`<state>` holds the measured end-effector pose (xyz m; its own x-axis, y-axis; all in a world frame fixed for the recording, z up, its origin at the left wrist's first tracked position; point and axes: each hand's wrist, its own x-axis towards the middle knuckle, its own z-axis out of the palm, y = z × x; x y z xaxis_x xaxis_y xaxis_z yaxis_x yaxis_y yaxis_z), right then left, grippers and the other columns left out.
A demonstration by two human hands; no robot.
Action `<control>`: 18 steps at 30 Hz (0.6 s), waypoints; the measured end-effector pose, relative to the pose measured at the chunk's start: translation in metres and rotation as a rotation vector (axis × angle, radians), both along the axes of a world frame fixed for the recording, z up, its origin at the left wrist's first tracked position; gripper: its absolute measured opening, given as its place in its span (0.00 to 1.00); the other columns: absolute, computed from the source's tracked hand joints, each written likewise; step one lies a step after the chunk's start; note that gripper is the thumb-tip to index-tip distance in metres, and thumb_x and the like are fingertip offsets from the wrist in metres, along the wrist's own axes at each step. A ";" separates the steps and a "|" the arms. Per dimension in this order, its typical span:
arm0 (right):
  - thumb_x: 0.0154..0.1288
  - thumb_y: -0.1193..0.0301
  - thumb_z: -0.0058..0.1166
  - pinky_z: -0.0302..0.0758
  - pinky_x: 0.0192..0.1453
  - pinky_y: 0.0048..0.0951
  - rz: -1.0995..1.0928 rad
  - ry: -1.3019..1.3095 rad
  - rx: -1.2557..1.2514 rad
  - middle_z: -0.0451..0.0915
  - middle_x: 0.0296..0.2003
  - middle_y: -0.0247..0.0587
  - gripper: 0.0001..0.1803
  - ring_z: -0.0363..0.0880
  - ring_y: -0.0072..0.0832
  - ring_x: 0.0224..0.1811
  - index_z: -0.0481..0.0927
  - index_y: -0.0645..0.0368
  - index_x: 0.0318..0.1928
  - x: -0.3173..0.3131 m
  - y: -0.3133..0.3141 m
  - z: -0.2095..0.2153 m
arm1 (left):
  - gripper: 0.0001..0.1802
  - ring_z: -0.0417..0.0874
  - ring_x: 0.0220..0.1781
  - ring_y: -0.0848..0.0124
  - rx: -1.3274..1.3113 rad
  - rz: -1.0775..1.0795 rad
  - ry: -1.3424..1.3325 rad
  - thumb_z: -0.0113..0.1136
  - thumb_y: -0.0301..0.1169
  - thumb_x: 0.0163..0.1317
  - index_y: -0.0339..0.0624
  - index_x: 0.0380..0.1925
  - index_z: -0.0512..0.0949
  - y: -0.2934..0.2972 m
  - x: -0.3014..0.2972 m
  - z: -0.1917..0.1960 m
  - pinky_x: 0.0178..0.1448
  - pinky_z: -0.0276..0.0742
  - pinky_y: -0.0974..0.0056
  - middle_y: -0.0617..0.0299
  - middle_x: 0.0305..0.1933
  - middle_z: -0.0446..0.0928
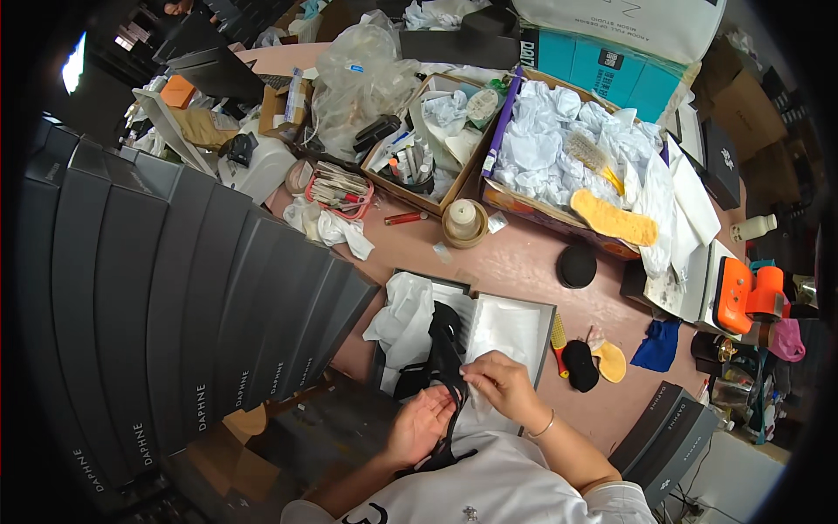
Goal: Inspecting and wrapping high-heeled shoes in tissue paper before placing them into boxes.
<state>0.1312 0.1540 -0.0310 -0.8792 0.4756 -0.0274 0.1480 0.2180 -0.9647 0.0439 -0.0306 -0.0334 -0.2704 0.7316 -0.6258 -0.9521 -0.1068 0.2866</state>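
A black strappy sandal is between my two hands, close to my body. My left hand cups it from the left, palm up, its fingers curled against the straps. My right hand, with a bracelet at the wrist, pinches the sandal's upper part between thumb and fingers. Beyond them lies an open shoe box holding more black footwear and crumpled white tissue. Its white-lined part lies to the right, partly behind my right hand.
Stacked dark shoe boxes rise along the left; two more dark boxes stand at right. On the pink table are a carton of crumpled paper, a black round pad, brushes, a blue cloth and an orange device.
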 end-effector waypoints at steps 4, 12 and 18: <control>0.61 0.75 0.60 0.69 0.33 0.21 -0.139 0.023 -0.064 0.77 0.32 0.36 0.05 0.72 0.22 0.29 0.82 0.63 0.37 -0.040 0.061 -0.005 | 0.25 0.70 0.61 0.62 0.079 -0.024 0.006 0.46 0.46 0.69 0.32 0.50 0.71 0.006 -0.006 -0.002 0.70 0.59 0.58 0.50 0.55 0.74; 0.60 0.76 0.59 0.73 0.35 0.26 -0.187 0.033 0.148 0.75 0.31 0.40 0.06 0.76 0.28 0.31 0.79 0.64 0.37 -0.118 0.138 -0.008 | 0.22 0.70 0.61 0.63 0.121 0.010 -0.039 0.46 0.42 0.70 0.32 0.51 0.71 0.009 -0.012 -0.007 0.70 0.59 0.58 0.52 0.54 0.74; 0.54 0.77 0.61 0.74 0.37 0.35 -0.114 0.176 0.642 0.76 0.32 0.44 0.08 0.77 0.40 0.33 0.80 0.61 0.36 -0.154 0.141 -0.012 | 0.27 0.70 0.61 0.62 0.090 0.036 -0.027 0.47 0.47 0.68 0.32 0.50 0.72 0.000 -0.010 -0.008 0.70 0.58 0.58 0.50 0.55 0.74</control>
<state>-0.0231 0.2947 -0.0431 -0.7883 0.4396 0.4305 0.0563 0.7483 -0.6610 0.0342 -0.0308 -0.0409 -0.2815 0.7755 -0.5651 -0.9544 -0.1651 0.2488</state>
